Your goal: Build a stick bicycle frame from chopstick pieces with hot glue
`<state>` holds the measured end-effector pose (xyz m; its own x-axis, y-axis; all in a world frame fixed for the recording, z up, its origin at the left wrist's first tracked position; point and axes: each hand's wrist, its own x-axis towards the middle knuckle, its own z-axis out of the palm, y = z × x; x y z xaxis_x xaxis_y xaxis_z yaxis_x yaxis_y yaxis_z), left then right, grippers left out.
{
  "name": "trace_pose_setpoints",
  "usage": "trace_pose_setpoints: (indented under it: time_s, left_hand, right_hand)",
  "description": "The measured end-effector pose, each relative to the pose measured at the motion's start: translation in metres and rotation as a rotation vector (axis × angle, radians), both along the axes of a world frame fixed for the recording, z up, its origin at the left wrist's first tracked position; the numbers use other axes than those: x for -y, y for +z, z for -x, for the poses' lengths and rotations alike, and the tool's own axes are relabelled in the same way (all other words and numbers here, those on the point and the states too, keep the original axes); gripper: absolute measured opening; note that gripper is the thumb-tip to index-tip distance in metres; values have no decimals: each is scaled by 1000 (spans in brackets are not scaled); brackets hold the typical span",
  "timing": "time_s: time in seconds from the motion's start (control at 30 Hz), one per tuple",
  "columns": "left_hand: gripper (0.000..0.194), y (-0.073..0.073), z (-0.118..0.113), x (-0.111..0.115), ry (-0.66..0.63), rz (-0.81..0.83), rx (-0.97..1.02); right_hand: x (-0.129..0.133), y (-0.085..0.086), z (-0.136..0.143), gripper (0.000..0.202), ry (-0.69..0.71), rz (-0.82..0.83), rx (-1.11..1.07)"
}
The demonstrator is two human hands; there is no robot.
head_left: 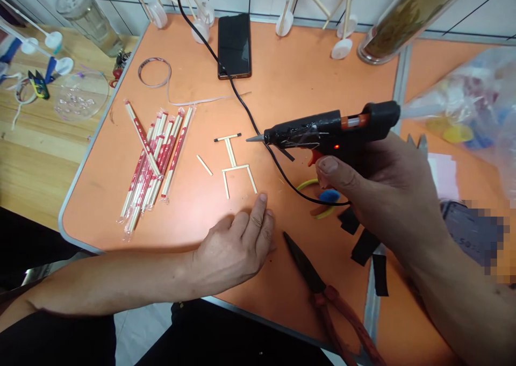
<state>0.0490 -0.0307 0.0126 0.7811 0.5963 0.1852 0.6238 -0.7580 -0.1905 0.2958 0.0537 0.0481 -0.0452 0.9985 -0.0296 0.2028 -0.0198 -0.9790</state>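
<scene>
My right hand (387, 183) is wrapped round the grip of a black hot glue gun (310, 132). The gun's nozzle points left, and a small red light glows on its side. Below and left of the nozzle, short pale stick pieces (236, 167) lie in a frame shape on the orange table; its top bar has dark ends. My left hand (242, 239) rests on the table with the index finger stretched toward the lower right stick's end and the other fingers bent. I see nothing held in it. One loose stick piece (204, 165) lies left of the frame.
Wrapped chopsticks (155, 162) are piled at the left. Red-handled pliers (318, 291) lie in front of me. A phone (234, 46) is at the back, with the gun's black cord (242, 101) crossing it. A glass jar (403, 27) stands at the back right.
</scene>
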Motion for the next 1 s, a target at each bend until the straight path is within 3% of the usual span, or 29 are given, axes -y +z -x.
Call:
trace_pose_setpoints:
  time_s: [0.33,0.6,0.83,1.0]
  left_hand:
    - [48,2,-2,0,8,3,13]
    - [44,-6,0,1,14,-18,46]
    - [47,-9,-3,1,52,25,19]
    - [48,-13,-6,0,106,100,29]
  right_hand:
    - [-2,-4,2,23,-34,-16,-28]
    - [-3,-6,5,29,-2,-35,-15]
    - [-6,-19,5,30,29,-117,-4]
    - [-14,-28,7,41,16,-202,-7]
